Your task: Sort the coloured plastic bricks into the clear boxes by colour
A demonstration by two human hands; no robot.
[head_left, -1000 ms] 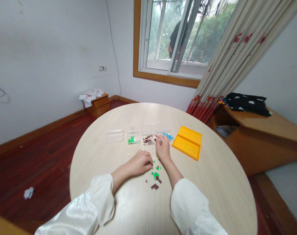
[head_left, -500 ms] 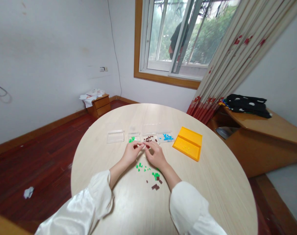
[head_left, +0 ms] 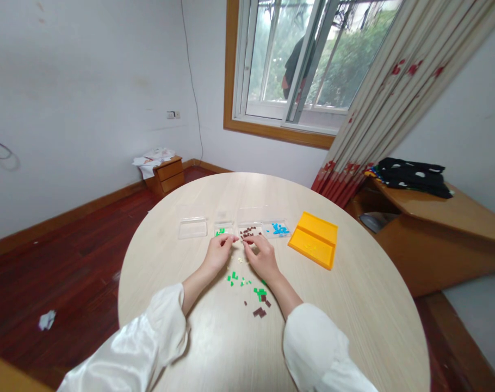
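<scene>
Thumb and fingertips are drawn close together on both the left hand and right hand, which face each other just apart; whether either pinches a piece is too small to tell. Left of the smooth yellow plastic case, clear rigid boxes hold blue pieces, dark brown bits and green bits. Nearer the wearer than the case, flat, angular loose green pieces and brown blocks scatter over the round, pale wood-grained table

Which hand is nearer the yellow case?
Right. The right hand is left of the yellow case, not touching it; the left hand is farther left, beyond the right hand.
</scene>
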